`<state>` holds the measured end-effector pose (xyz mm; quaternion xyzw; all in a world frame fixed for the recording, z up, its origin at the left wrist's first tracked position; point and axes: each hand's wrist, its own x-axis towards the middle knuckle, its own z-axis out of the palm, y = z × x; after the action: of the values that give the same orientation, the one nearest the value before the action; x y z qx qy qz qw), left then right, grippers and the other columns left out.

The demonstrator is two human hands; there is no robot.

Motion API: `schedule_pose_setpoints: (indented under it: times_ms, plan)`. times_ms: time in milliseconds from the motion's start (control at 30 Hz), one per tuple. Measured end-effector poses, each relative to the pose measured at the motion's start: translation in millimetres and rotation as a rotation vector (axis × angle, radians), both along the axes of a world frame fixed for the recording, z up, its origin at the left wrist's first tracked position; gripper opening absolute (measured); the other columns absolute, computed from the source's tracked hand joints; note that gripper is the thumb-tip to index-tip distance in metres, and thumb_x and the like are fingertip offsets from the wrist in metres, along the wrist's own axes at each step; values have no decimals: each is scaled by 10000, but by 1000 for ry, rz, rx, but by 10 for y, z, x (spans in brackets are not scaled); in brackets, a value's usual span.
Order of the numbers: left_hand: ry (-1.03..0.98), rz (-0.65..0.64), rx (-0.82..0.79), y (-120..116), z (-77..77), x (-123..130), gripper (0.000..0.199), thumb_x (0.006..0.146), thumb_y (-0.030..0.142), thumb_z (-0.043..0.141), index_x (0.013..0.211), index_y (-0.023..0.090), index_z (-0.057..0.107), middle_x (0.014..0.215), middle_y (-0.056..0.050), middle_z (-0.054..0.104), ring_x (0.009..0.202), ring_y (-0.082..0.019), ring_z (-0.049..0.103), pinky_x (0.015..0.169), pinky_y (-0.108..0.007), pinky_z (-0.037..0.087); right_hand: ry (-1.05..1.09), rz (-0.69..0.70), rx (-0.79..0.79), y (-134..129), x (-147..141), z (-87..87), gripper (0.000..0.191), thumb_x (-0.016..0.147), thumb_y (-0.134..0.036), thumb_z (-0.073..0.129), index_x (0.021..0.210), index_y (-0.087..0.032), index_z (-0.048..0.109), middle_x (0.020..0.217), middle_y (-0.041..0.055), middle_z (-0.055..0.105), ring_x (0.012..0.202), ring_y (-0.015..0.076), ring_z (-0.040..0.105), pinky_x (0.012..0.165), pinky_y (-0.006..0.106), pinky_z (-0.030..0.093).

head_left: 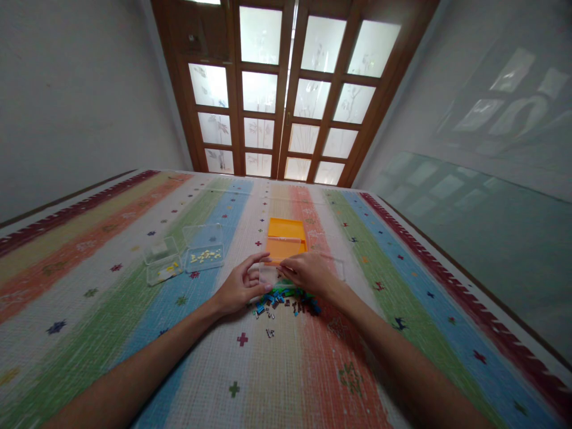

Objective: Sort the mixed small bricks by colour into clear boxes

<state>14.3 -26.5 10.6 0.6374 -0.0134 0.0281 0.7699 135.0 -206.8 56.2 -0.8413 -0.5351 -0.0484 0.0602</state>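
A clear plastic box [269, 274] lies between my hands, in front of an orange box [286, 228]. My left hand [239, 285] is at the clear box's left side, fingers curved and apart, thumb and fingertips against its edge. My right hand [308, 271] reaches over the box's right part with its fingers pressed together; whatever they hold, if anything, is too small to tell. Just below the hands a loose pile of small blue, green and dark brown pieces [286, 298] is spread on the striped cloth. A few small pieces [270, 333] lie apart, nearer to me.
Two open clear boxes stand to the left, one with pale pieces [205, 256], the other with some yellow pieces [170, 270]. A clear lid [340, 269] lies partly behind my right hand. Beyond the cloth-covered table [214, 369] is a wooden glass-paned door [280, 119].
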Motion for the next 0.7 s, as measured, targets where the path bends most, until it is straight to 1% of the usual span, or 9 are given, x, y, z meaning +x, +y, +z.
schedule_pose_setpoints:
  times_ms: [100, 167, 267, 333, 400, 500, 633, 700]
  plan:
    - [-13, 0, 4, -5, 7, 3, 721, 734, 256, 837, 1384, 269, 526, 1379, -139, 534, 881, -147, 673, 814, -327, 556, 9, 1, 14, -12, -4, 35, 308, 986, -282, 541, 804, -155, 756, 747, 92, 733, 600, 138, 570, 564, 290, 191]
    - [-28, 8, 12, -5, 11, 4, 710, 741, 256, 830, 1384, 271, 528, 1367, -134, 536, 863, -139, 669, 801, -321, 559, 25, -6, 52, -39, 8, 70, 294, 980, -286, 547, 830, -161, 768, 749, 88, 736, 609, 141, 580, 572, 282, 217]
    - [-42, 18, 30, -4, 15, 3, 709, 743, 259, 827, 1385, 269, 526, 1361, -131, 533, 829, -123, 659, 774, -311, 564, 84, -12, 118, -93, 38, 123, 243, 963, -277, 571, 939, -170, 788, 744, 80, 736, 636, 149, 598, 598, 262, 277]
    - [-46, 20, 36, -3, 18, 1, 711, 743, 263, 826, 1386, 269, 523, 1368, -132, 526, 819, -118, 656, 764, -306, 564, 139, 6, 135, -121, 51, 148, 224, 949, -262, 592, 1009, -176, 790, 743, 73, 739, 645, 149, 606, 607, 249, 306]
    - [-46, 14, 40, -3, 22, -1, 706, 743, 265, 825, 1382, 269, 524, 1374, -130, 520, 814, -113, 654, 761, -301, 562, 172, 30, 120, -131, 48, 159, 216, 937, -245, 607, 1037, -190, 790, 739, 63, 741, 633, 142, 607, 601, 241, 311]
    - [-48, 7, 39, -3, 27, -4, 700, 741, 260, 826, 1375, 263, 530, 1381, -132, 518, 817, -112, 650, 773, -305, 561, 153, 32, 71, -108, 23, 153, 222, 932, -248, 611, 1059, -216, 791, 737, 56, 745, 635, 147, 617, 595, 245, 304]
    - [-55, 11, 26, -4, 22, -4, 706, 733, 260, 835, 1374, 261, 539, 1377, -134, 532, 897, -154, 667, 819, -330, 563, 130, 17, 11, -55, -3, 136, 240, 926, -257, 604, 1078, -217, 785, 795, 71, 761, 699, 171, 653, 608, 252, 321]
    - [-53, 7, 18, -4, 15, -4, 707, 732, 261, 838, 1374, 266, 542, 1371, -131, 541, 916, -163, 672, 832, -334, 562, 127, 4, 2, -38, -7, 129, 244, 924, -250, 596, 1074, -212, 785, 796, 74, 760, 700, 174, 655, 605, 253, 322]
